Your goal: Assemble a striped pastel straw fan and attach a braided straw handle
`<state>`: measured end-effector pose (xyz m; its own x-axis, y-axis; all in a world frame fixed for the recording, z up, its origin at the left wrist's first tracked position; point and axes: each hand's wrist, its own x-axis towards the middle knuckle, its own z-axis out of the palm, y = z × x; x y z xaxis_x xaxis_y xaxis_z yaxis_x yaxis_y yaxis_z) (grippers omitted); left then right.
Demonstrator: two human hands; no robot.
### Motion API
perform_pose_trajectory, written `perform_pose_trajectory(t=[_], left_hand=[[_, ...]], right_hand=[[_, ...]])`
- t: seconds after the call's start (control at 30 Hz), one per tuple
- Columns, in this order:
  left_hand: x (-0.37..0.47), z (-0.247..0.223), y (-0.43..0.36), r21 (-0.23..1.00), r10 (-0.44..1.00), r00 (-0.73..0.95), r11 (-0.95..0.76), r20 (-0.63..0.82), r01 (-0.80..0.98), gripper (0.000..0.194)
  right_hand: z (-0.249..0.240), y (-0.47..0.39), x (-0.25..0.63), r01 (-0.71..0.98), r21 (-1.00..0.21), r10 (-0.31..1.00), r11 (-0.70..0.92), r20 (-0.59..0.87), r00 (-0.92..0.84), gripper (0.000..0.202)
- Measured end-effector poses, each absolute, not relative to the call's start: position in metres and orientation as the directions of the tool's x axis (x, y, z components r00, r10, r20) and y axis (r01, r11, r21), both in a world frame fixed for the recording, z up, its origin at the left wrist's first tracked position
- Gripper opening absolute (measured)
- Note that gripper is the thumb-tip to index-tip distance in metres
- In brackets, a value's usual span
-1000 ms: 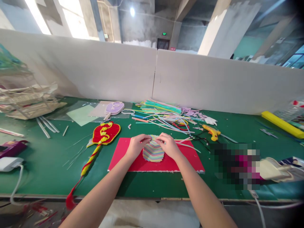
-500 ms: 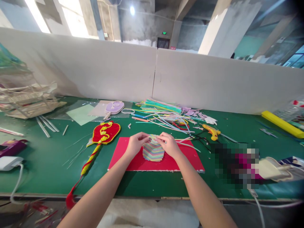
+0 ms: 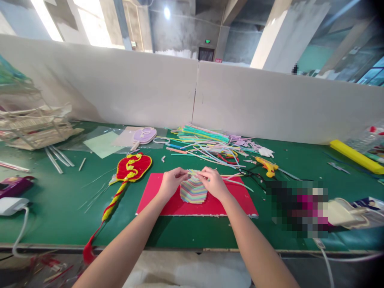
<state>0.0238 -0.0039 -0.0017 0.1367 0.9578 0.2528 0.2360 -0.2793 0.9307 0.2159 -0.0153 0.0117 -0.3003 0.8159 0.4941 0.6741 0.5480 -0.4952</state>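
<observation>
A pastel-striped panel of pipe cleaners (image 3: pixel 193 193), set in V-shaped rows, lies on a red board (image 3: pixel 241 202) before me. At its upper left edge my left hand (image 3: pixel 172 182) pinches it between closed fingertips. My right hand (image 3: pixel 213 183) does likewise at the upper right edge. A pale yellow-green pipe cleaner (image 3: pixel 193 173) runs between the fingertips along the top; whether it is fixed to the panel I cannot tell. Several loose pipe cleaners (image 3: pixel 238 181) stick out on the board behind my right hand.
Left of the board lies a red-and-yellow fan (image 3: pixel 139 166) with a tassel. A lilac fan (image 3: pixel 145 135) and a heap of pipe cleaners (image 3: pixel 204 134) lie at the back. A yellow glue gun (image 3: pixel 268 167), cables and a white plug (image 3: pixel 340 213) are on the right.
</observation>
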Motion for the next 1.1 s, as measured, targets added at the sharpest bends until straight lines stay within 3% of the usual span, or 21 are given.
perform_pose_trajectory(t=[0.13, 0.33, 0.57, 0.67, 0.83, 0.93, 1.1], left_hand=[[0.025, 0.0, -0.006, 0.943, 0.954, 0.161, -0.279, 0.251, 0.183, 0.021], [0.026, 0.009, -0.011, 0.917, 0.946, 0.166, -0.313, 0.278, 0.246, 0.021], [0.03, 0.009, -0.011, 0.972, 0.964, 0.168, -0.22, 0.204, 0.079, 0.025], [0.029, 0.011, -0.012, 0.959, 0.946, 0.228, -0.26, 0.229, 0.115, 0.024], [0.022, 0.025, -0.012, 0.75, 0.844, 0.335, -0.529, 0.418, 0.397, 0.018], [0.019, 0.036, -0.008, 0.588, 0.763, 0.46, -0.645, 0.454, 0.488, 0.022], [0.017, 0.048, -0.002, 0.349, 0.635, 0.621, -0.772, 0.46, 0.531, 0.024]], right_hand=[[0.013, -0.016, 0.216, 0.705, -0.442, 0.805, 0.554, 0.499, -0.32, 0.025], [0.017, -0.018, 0.215, 0.723, -0.403, 0.801, 0.561, 0.486, -0.351, 0.024], [0.014, -0.016, 0.209, 0.715, -0.346, 0.766, 0.607, 0.493, -0.411, 0.024], [0.015, -0.013, 0.211, 0.709, -0.371, 0.778, 0.6, 0.479, -0.408, 0.022], [0.033, -0.006, 0.222, 0.546, -0.63, 0.827, 0.552, 0.329, -0.456, 0.026], [0.044, 0.0, 0.228, 0.419, -0.793, 0.835, 0.442, 0.192, -0.516, 0.029], [0.051, 0.002, 0.233, 0.39, -0.855, 0.83, 0.343, 0.081, -0.552, 0.03]])
